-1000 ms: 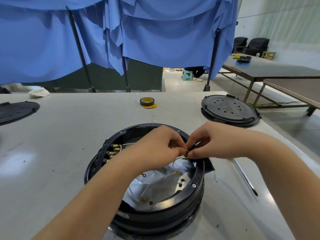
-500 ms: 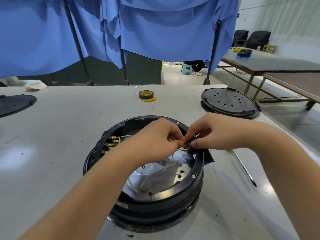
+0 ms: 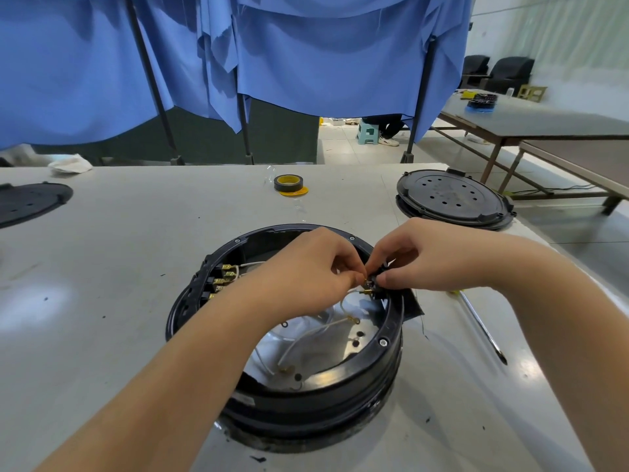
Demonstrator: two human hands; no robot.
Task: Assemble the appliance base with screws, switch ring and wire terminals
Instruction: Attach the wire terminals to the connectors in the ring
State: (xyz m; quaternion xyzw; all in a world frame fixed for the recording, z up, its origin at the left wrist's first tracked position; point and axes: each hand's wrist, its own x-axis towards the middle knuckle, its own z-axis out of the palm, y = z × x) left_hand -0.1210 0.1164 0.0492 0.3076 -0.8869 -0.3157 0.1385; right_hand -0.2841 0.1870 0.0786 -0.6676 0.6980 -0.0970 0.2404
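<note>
Round black appliance base (image 3: 289, 386) sitting open side up on the grey counter (image 3: 119, 267), shiny metal plate and loose white wires (image 3: 306, 338) inside. Over the base's far-right rim, both hands meeting: left hand (image 3: 306, 270) curled, fingertips pinching a small brass wire terminal (image 3: 366, 284); right hand (image 3: 432, 257) curled too, thumb and forefinger gripping a small black switch part (image 3: 377, 277) at the rim. Along the base's left inner wall, a row of brass terminals (image 3: 223, 279) already seated. To the right of the base, a screwdriver (image 3: 480, 325) lying flat; beyond the base, a roll of tape (image 3: 288, 183) and a black perforated cover (image 3: 452, 199).

Likely stiff and fairly heavy as a whole, so probably stable without holding. Terminal tiny, slick and easily bent: best pinched by its crimped barrel, not by the thin wire, and pushed straight on. Wires soft and springy, apt to pull free if tugged
</note>
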